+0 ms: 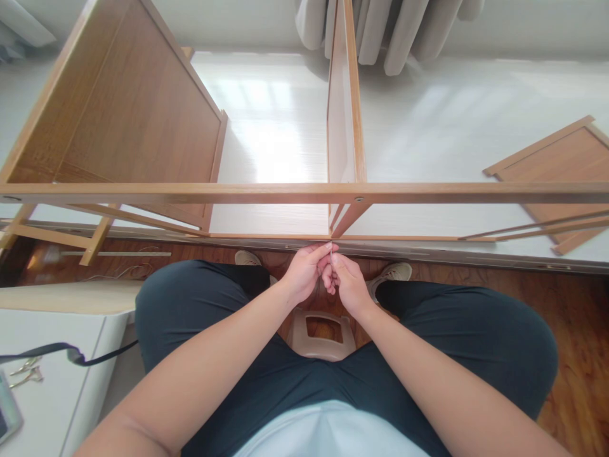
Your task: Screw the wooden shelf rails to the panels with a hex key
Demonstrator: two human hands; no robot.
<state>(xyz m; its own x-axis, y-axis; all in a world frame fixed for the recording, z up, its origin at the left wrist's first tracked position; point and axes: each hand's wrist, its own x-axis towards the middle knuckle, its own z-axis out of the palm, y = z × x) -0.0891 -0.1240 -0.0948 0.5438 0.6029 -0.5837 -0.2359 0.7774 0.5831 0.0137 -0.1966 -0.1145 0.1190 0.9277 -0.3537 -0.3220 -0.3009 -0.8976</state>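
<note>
**Small part pinched at the frame rail, not yet seated**

Both hands meet just below the front rail (304,192) of the wooden shelf frame, right under the joint where the upright divider (343,127) lands. Left hand (304,271) and right hand (346,282) touch each other, fingers (328,249) curled in and pinching a thin pale pin or screw (331,252); too small to tell which. It sits between the fingertips, pointing up, near the lower board edge (285,237), apart from the rail.

Step, as I read it: prepping a fastener for the divider joint. Next move calls for lining the tip up with a hole in the frame; I can't see a hole from here, so it needs a feel-and-align, steady grip, no drop.

Count:
- 2 hands, both clenched on the one small part
- 1 frame with 1 divider
- 2 loose panels: one leaning left (128,108), one flat on the floor right (556,158)
- 1 stool (322,336) under the person
- 2 shoes
- 1 white table (52,343) at left
</note>
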